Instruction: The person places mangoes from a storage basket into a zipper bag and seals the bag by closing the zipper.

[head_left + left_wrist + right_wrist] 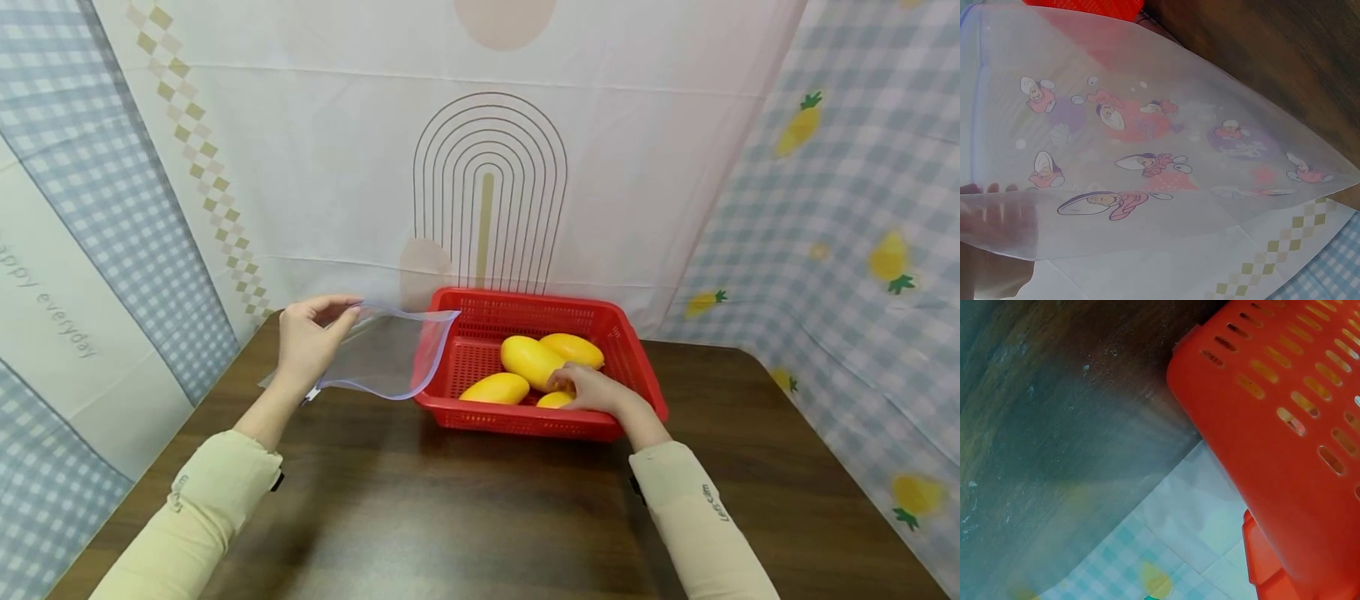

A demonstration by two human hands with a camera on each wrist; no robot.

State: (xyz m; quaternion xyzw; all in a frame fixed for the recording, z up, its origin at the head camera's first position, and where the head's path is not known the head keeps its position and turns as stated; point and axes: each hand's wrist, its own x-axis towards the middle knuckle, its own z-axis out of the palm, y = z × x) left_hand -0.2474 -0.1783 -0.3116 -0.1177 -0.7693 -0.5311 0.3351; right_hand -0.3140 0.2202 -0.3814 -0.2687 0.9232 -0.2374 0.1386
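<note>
Pinched in left hand (309, 340), left of basket (517, 419): bag (375, 348), likely limp; inside basket: 4 mangoes (527, 360), probably smooth, best cupped mid-body; hold of right hand (594, 388): cannot tell.

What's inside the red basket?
Four mangoes show. The basket's front wall and the right hand partly cover the nearest mango; whatever lies directly beneath the fruit is hidden.

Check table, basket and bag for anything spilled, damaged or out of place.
Nothing clearly stands out: the yellow fruits lie inside the red basket, and the bag shows no visible tear. Pale specks dot the table in the right wrist view; dust or glare, I can't tell.
</note>
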